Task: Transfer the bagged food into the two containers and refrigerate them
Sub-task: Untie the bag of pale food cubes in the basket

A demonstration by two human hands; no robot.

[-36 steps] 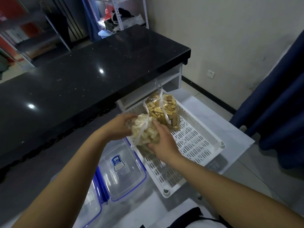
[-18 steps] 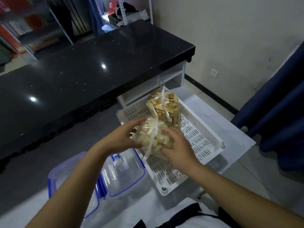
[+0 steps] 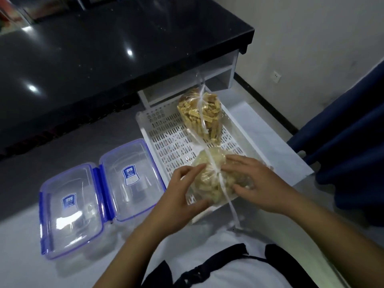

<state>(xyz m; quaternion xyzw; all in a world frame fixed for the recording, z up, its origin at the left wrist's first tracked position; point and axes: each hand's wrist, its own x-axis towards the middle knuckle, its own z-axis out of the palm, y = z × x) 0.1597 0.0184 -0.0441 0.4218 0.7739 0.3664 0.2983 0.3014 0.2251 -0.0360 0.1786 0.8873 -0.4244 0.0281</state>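
Observation:
A clear bag of pale food pieces (image 3: 209,175), tied with a white ribbon, rests over the near end of a white perforated tray (image 3: 166,142). My left hand (image 3: 182,194) grips its left side and my right hand (image 3: 255,183) lies on its right side. A second tied bag of yellow-brown sticks (image 3: 199,115) stands at the tray's far end. Two clear containers with blue-rimmed lids lie side by side left of the tray: the near-left one (image 3: 70,208) and the right one (image 3: 133,179). Both lids are on.
A black glossy counter (image 3: 104,48) runs along the far side, with a white shelf unit (image 3: 187,80) beneath its right end. A dark blue curtain (image 3: 349,132) hangs at the right. The tray sits on a white surface (image 3: 280,154) whose edge drops off at the right.
Both hands have drawn the pale bag toward me, down to the tray's near end. The view has tilted down, so both containers now show fully.

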